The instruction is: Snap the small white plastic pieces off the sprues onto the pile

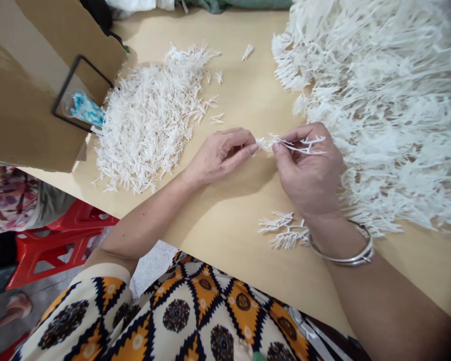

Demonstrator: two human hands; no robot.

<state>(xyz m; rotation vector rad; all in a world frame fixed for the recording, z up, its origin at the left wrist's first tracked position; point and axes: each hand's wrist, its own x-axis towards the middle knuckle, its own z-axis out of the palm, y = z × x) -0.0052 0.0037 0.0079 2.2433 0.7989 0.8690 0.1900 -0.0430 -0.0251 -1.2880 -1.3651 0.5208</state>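
Note:
My right hand [310, 170] pinches a white branched plastic piece [298, 144] above the wooden table [233, 215]. My left hand [220, 155] is closed in a pinch on the left end of that same piece, where small white tips cluster. A big heap of white branched pieces [383, 105] lies to the right, touching my right hand. A flatter pile of small separated white bits [150, 118] lies to the left of my left hand. One loose branched piece [283, 229] rests on the table by my right wrist, which wears a silver bangle [351, 253].
A brown cardboard box [26, 90] stands at the left with a black wire frame holding a blue and white packet [85, 109]. A red plastic stool [56, 240] is below the table's left edge. A few stray white bits [248, 51] lie near the far edge.

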